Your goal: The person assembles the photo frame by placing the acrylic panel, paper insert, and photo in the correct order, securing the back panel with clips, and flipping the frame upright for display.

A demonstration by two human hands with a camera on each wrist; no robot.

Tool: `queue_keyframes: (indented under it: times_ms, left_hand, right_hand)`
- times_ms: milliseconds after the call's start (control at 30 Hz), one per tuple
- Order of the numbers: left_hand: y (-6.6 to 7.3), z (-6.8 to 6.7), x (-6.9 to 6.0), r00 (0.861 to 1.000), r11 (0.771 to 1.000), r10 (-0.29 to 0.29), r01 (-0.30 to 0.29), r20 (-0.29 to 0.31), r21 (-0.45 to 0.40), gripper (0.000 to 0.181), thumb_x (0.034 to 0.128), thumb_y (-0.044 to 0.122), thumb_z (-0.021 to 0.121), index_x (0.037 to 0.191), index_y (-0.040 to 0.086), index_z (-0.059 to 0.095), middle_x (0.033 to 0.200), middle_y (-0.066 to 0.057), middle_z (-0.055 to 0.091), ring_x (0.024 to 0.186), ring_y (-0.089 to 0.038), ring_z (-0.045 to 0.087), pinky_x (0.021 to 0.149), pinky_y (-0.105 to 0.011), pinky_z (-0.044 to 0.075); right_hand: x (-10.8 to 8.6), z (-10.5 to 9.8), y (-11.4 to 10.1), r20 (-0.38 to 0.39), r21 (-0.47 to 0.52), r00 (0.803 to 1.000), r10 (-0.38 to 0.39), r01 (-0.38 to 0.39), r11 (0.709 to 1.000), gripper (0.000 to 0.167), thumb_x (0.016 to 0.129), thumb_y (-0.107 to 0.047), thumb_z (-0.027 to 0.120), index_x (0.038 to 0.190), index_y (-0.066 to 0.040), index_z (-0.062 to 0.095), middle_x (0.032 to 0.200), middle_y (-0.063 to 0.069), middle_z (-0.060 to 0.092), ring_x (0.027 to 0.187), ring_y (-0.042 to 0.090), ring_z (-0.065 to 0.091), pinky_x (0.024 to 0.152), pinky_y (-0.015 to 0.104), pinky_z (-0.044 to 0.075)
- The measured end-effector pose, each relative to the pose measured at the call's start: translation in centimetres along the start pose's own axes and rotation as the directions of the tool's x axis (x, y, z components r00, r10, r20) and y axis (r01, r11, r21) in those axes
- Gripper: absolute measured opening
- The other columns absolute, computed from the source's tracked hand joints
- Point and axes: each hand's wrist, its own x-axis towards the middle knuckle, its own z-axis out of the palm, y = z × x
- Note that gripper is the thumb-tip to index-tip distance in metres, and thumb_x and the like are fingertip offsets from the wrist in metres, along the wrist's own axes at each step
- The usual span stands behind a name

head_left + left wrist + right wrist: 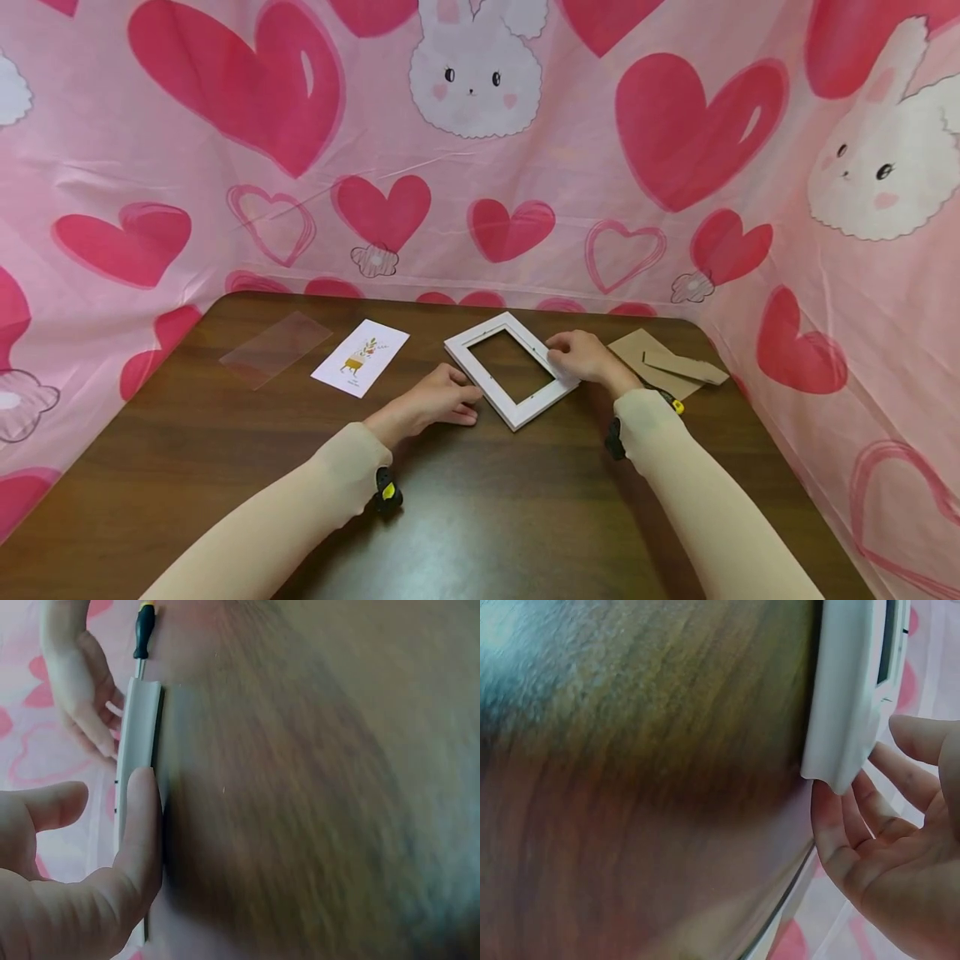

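Observation:
A white picture frame (516, 415) lies on the brown table, set at an angle, with small dark tabs around its opening. My left hand (432, 397) is at its near left side. In the left wrist view a finger of that hand (90, 907) rests along the frame's outer edge, thumb apart. Across from it, my right hand (587, 357) is at the right side. The right wrist view has the fingertips of this hand (900, 844) touching the frame's edge near a corner, while the thumb stands away from it. Neither hand pinches the frame.
Left of the frame lie a white card (356, 379) with a plant drawing and a clear sheet (273, 348). At the right are a brown backing board (641, 340) with a stand leg (686, 367) and a screwdriver (144, 631), partly behind the right arm. Pink cloth (450, 175) surrounds the table.

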Motion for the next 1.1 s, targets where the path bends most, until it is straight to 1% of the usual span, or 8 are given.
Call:
queue_keyframes:
  times_ms: [100, 267, 367, 500, 600, 733, 900, 1100]
  left_hand:
    - [-0.1, 0.4, 0.2, 1.0, 1.0, -0.007, 0.007, 0.001, -0.029, 0.049, 0.1026, 0.003, 0.065, 0.135, -0.008, 0.03, 0.105, -0.018, 0.057, 0.073, -0.021, 0.067, 0.073, -0.032, 0.065]
    - [0.1, 0.9, 0.5, 1.0, 0.999, -0.029, 0.029, -0.001, -0.042, 0.049, 0.1034, 0.003, 0.065, 0.137, -0.008, 0.031, 0.109, -0.02, 0.06, 0.072, -0.019, 0.069, 0.073, -0.031, 0.064]
    - [0.2, 1.2, 0.7, 0.999, 0.999, -0.031, 0.031, 0.008, -0.043, 0.039, 0.1041, 0.003, 0.064, 0.131, -0.009, 0.038, 0.109, -0.02, 0.06, 0.071, -0.019, 0.069, 0.072, -0.03, 0.064]
    - [0.2, 1.4, 1.0, 1.0, 0.999, -0.021, 0.022, 0.022, -0.045, 0.019, 0.1037, 0.0, 0.062, 0.115, -0.008, 0.048, 0.102, -0.017, 0.06, 0.068, -0.018, 0.069, 0.071, -0.029, 0.064]
    - [0.2, 1.5, 1.2, 1.0, 0.998, -0.007, 0.009, 0.026, -0.055, 0.012, 0.1029, -0.003, 0.06, 0.109, -0.007, 0.05, 0.096, -0.015, 0.06, 0.067, -0.017, 0.069, 0.07, -0.029, 0.064]
    - [0.2, 1.6, 1.4, 1.0, 0.999, 0.01, -0.009, 0.016, -0.051, 0.015, 0.1023, -0.004, 0.06, 0.111, -0.008, 0.048, 0.091, -0.015, 0.061, 0.065, -0.017, 0.07, 0.068, -0.028, 0.064]
    - [0.2, 1.5, 1.4, 1.0, 1.0, 0.008, -0.008, -0.016, -0.007, 0.025, 0.1026, -0.002, 0.062, 0.117, -0.008, 0.042, 0.088, -0.015, 0.062, 0.062, -0.014, 0.07, 0.066, -0.027, 0.063]
    - [0.2, 1.3, 1.3, 0.999, 0.998, 0.014, -0.011, -0.047, 0.069, 0.022, 0.1013, 0.001, 0.064, 0.113, -0.007, 0.047, 0.085, -0.014, 0.065, 0.062, -0.013, 0.07, 0.066, -0.027, 0.063]
  right_hand:
    - [0.2, 0.3, 0.0, -0.002, -0.018, 1.0, 0.004, -0.004, 1.0, 0.038, 0.102, -0.017, 0.058, 0.131, 0.005, 0.069, 0.12, 0.023, 0.073, 0.117, 0.04, 0.064, 0.105, 0.054, 0.05]
    - [0.5, 0.6, 0.1, -0.004, -0.03, 1.0, 0.008, -0.008, 1.0, 0.038, 0.102, -0.018, 0.059, 0.131, 0.005, 0.069, 0.124, 0.024, 0.072, 0.12, 0.041, 0.064, 0.107, 0.054, 0.049]
    - [0.7, 0.8, 0.2, -0.002, -0.028, 1.0, 0.015, -0.015, 1.0, 0.037, 0.104, -0.018, 0.059, 0.131, 0.005, 0.069, 0.125, 0.024, 0.072, 0.121, 0.041, 0.064, 0.107, 0.054, 0.049]
    - [0.8, 0.9, 0.2, 0.008, -0.022, 1.0, 0.024, -0.023, 0.999, 0.037, 0.105, -0.019, 0.059, 0.133, 0.004, 0.069, 0.128, 0.025, 0.071, 0.124, 0.042, 0.063, 0.109, 0.055, 0.048]
    - [0.7, 0.9, 0.1, 0.019, -0.015, 0.999, 0.034, -0.034, 0.999, 0.037, 0.106, -0.019, 0.059, 0.134, 0.004, 0.068, 0.131, 0.026, 0.069, 0.126, 0.043, 0.061, 0.11, 0.056, 0.047]
    - [0.6, 0.8, 0.1, 0.033, -0.008, 0.998, 0.05, -0.05, 0.999, 0.037, 0.106, -0.02, 0.06, 0.133, 0.003, 0.068, 0.133, 0.027, 0.068, 0.126, 0.043, 0.06, 0.11, 0.056, 0.047]
    - [0.4, 0.6, -0.2, 0.047, -0.008, 0.997, 0.053, -0.053, 0.999, 0.032, 0.105, -0.02, 0.063, 0.128, 0.001, 0.071, 0.135, 0.027, 0.066, 0.132, 0.046, 0.057, 0.111, 0.057, 0.046]
    - [0.3, 0.8, -0.4, 0.06, 0.01, 0.997, 0.049, -0.05, 0.999, 0.029, 0.105, -0.02, 0.065, 0.124, 0.001, 0.071, 0.132, 0.026, 0.068, 0.133, 0.046, 0.057, 0.111, 0.057, 0.046]
